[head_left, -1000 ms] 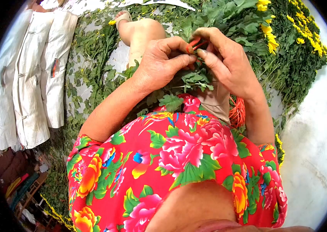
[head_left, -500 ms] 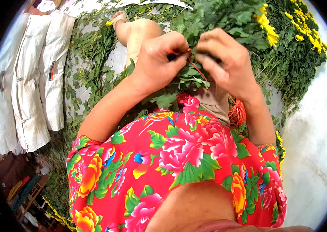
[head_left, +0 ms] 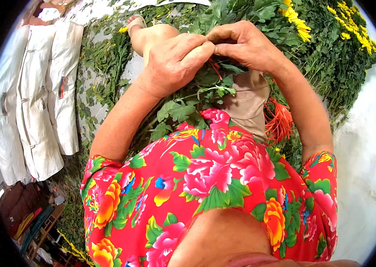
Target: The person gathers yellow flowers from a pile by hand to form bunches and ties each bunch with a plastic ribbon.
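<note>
Over leafy stems [head_left: 181, 111], the left hand [head_left: 172, 62] and right hand [head_left: 252, 46] are pinched closed together. Whether the red string [head_left: 215, 70] is gripped cannot be told.

Pale floor [head_left: 134, 70], showing through in patches toward 11 o'clock, smudged toward 3. Loose green leaves [head_left: 101, 55] strewn from 9 to 12 o'clock, single yellow bloom [head_left: 123, 30] among them at 11. Dense heap of leafy stems [head_left: 337, 82] from 1 to 2 o'clock, yellow flowers [head_left: 352, 26] along outer edge.
</note>
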Demonstrator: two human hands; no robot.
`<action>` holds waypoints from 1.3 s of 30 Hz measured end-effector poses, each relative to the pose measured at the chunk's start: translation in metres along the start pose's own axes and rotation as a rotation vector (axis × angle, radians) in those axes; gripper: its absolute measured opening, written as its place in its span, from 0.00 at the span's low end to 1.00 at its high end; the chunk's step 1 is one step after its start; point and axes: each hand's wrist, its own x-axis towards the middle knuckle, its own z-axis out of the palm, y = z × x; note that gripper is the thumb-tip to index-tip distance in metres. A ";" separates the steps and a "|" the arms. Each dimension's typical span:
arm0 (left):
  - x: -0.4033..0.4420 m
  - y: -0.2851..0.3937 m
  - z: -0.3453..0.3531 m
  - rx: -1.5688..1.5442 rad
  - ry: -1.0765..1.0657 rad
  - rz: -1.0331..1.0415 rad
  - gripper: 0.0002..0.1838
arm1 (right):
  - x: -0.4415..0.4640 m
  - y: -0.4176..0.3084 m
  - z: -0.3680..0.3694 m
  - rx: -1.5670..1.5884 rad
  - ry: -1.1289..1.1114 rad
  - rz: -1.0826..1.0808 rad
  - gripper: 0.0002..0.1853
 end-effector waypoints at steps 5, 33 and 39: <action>-0.003 0.002 0.001 0.029 0.025 -0.042 0.12 | -0.004 -0.002 0.007 -0.025 0.077 -0.072 0.10; 0.028 0.023 -0.005 -0.911 -0.449 -1.020 0.52 | -0.035 0.077 0.138 0.567 0.383 -0.478 0.37; 0.162 0.031 0.023 -0.592 -0.524 -0.373 0.42 | -0.110 -0.039 0.050 1.050 0.877 -0.817 0.38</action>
